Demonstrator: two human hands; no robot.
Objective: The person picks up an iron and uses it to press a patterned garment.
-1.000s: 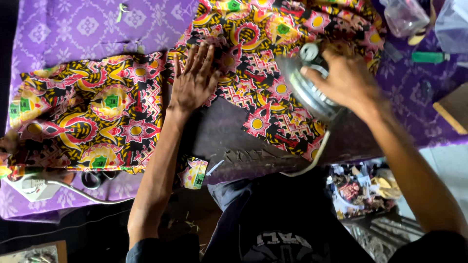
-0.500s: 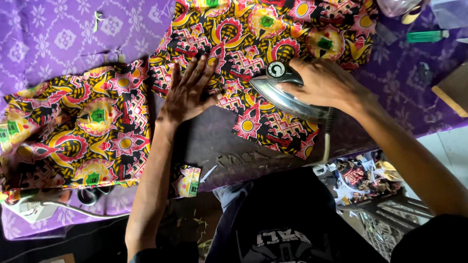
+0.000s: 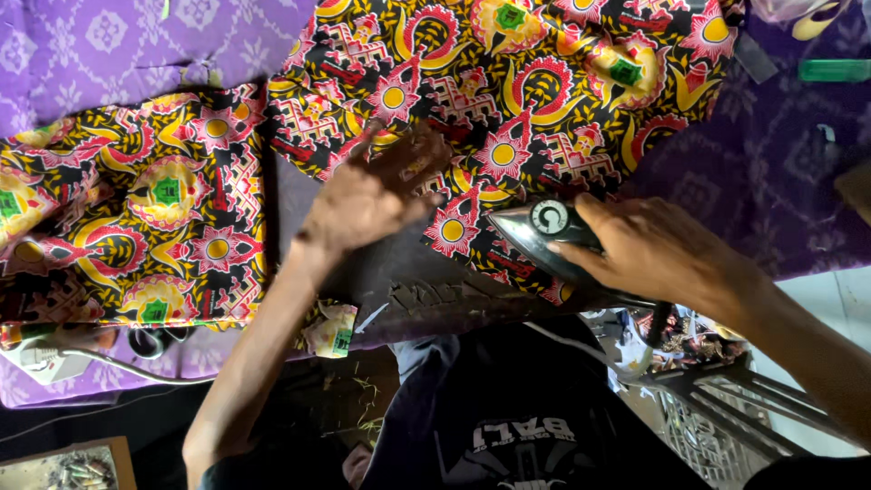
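Gripping silver metal clothes iron (image 3: 535, 238) by handle: right hand (image 3: 658, 254), fingers wrapped, clenched round it. Iron sits on near edge of red, yellow and black patterned cotton fabric (image 3: 508, 100), nose toward left hand (image 3: 372, 195). Left hand flat, fingers spread, pressing fabric just beside iron, grasping nothing. Fabric spread over purple patterned cloth (image 3: 100, 45) covering bench. Green lighter-shaped object (image 3: 835, 70) far right. White cord (image 3: 581, 343) hangs below iron.

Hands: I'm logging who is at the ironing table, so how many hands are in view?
2. The left hand lies flat on the patterned cloth, holding it down. The right hand grips the iron at the cloth's near edge. No other person's hand shows.
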